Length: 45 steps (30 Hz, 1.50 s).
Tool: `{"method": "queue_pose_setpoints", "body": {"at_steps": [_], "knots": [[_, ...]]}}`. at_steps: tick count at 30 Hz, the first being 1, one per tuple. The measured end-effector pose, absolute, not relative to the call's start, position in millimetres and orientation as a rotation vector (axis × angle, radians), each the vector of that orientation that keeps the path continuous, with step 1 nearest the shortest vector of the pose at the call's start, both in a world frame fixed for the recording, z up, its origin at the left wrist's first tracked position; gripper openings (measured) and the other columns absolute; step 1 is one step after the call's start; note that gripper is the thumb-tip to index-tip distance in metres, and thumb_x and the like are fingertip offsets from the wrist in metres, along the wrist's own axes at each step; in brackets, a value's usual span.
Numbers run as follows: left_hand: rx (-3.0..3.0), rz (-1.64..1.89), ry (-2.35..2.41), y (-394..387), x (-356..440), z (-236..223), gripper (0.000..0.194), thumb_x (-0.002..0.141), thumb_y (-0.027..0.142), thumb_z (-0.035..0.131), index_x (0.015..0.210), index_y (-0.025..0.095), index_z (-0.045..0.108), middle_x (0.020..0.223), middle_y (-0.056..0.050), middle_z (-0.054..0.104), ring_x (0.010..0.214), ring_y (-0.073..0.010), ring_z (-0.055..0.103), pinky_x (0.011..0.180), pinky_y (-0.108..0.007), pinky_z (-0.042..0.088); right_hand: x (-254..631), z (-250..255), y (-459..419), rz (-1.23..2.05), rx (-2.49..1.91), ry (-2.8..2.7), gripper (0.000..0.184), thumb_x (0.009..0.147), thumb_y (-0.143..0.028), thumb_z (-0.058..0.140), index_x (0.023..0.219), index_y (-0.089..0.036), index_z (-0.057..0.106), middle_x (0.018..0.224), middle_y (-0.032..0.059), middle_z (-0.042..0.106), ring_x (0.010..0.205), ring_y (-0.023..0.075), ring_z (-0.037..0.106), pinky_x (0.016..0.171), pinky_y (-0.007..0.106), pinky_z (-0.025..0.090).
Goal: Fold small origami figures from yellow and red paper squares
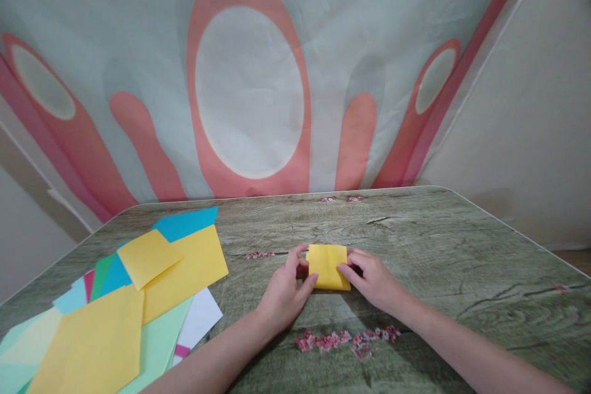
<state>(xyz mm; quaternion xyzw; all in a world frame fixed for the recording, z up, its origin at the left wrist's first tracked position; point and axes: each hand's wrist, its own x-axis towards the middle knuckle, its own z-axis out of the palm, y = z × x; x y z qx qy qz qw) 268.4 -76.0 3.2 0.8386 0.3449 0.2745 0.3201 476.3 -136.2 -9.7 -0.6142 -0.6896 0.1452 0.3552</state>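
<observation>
A small folded piece of yellow paper (329, 266) is held between my two hands, just over the middle of the wooden-patterned table (415, 240). My left hand (290, 286) grips its left edge, with the thumb on the near face and the fingers behind. On the right edge, my right hand (369, 277) pinches it in the same way, thumb in front. The paper is nearly square, with slightly uneven layers showing at its upper left. Its far side is hidden, as are some of my fingertips.
Loose coloured sheets lie in a pile on the left: yellow paper (96, 332), blue paper (189, 223), light green paper (159, 338) and white paper (201, 317). Behind the table's far edge hangs a grey and pink printed cloth (249, 92). Pink flowers are printed on the tabletop.
</observation>
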Motion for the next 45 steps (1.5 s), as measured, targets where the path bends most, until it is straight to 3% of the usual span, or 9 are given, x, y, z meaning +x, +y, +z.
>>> {"method": "queue_pose_setpoints", "body": {"at_steps": [3,6,10,13,22,26,32,40,45], "knots": [[2.429,0.770,0.897,-82,270,8,0.048,0.084,0.028,0.052,0.129,0.019,0.036,0.119,-0.011,0.051,0.108,-0.0227,0.050,0.092,-0.039,0.042,477,-12,-130,0.357,-1.582,-1.813,0.025,0.086,-0.025,0.048,0.063,-0.018,0.046,0.067,-0.0014,0.049,0.062,0.0126,0.049,0.058,0.024,0.036],[2.730,0.546,0.741,-96,271,16,0.040,0.087,0.032,0.048,0.125,0.023,0.043,0.128,-0.009,0.047,0.123,-0.0254,0.038,0.103,-0.045,0.029,478,-12,-128,0.362,-1.570,-1.831,0.023,0.086,-0.024,0.049,0.063,-0.018,0.048,0.067,-0.0010,0.050,0.063,0.0125,0.050,0.059,0.024,0.037],[2.832,0.240,0.635,-108,273,20,0.065,0.088,0.051,0.039,0.140,0.018,0.021,0.146,-0.010,0.026,0.135,-0.0259,0.017,0.110,-0.045,0.015,476,-10,-128,0.336,-1.566,-1.838,0.025,0.085,-0.025,0.048,0.061,-0.018,0.050,0.067,-0.0004,0.053,0.061,0.0122,0.050,0.059,0.024,0.038],[2.834,0.132,0.627,-109,273,18,0.069,0.088,0.056,0.031,0.143,0.018,0.013,0.149,-0.009,0.016,0.137,-0.0246,0.011,0.111,-0.043,0.011,476,-9,-128,0.321,-1.561,-1.831,0.024,0.084,-0.026,0.049,0.062,-0.018,0.051,0.067,0.0001,0.054,0.060,0.0122,0.050,0.058,0.024,0.040],[2.816,0.051,0.636,-108,272,17,0.073,0.087,0.059,0.030,0.143,0.017,0.011,0.149,-0.009,0.014,0.137,-0.0244,0.010,0.111,-0.043,0.011,478,-19,-128,0.324,-1.604,-1.749,0.012,0.079,-0.024,0.054,0.069,-0.019,0.049,0.064,-0.0020,0.052,0.058,0.0126,0.049,0.055,0.024,0.039],[2.825,0.055,0.607,-108,272,17,0.072,0.087,0.060,0.028,0.143,0.018,0.011,0.149,-0.008,0.015,0.137,-0.0237,0.010,0.111,-0.043,0.010,475,-22,-131,0.278,-1.521,-1.766,0.003,0.077,-0.018,0.053,0.077,-0.019,0.050,0.078,0.0018,0.052,0.066,0.0139,0.052,0.061,0.026,0.044],[2.821,0.065,0.587,-107,271,17,0.071,0.087,0.060,0.028,0.143,0.019,0.013,0.149,-0.008,0.015,0.137,-0.0251,0.010,0.111,-0.043,0.011,478,-25,-132,0.124,-1.518,-1.819,0.027,0.076,-0.017,0.055,0.103,-0.018,0.054,0.103,0.0089,0.053,0.099,0.0237,0.050,0.088,0.041,0.042],[2.816,0.071,0.596,-107,272,16,0.070,0.087,0.055,0.035,0.143,0.020,0.014,0.149,-0.008,0.017,0.137,-0.0268,0.011,0.111,-0.045,0.013,481,-28,-142,0.020,-1.669,-1.802,0.028,0.083,-0.026,0.051,0.109,-0.018,0.054,0.104,0.0111,0.057,0.099,0.0258,0.053,0.086,0.044,0.044],[2.800,0.098,0.588,-107,269,14,0.065,0.088,0.056,0.031,0.142,0.021,0.019,0.149,-0.007,0.017,0.137,-0.0255,0.009,0.111,-0.044,0.014,477,-28,-160,0.040,-1.692,-1.836,0.034,0.087,-0.020,0.042,0.120,-0.017,0.048,0.111,0.0118,0.059,0.103,0.0235,0.055,0.089,0.042,0.046]]}}
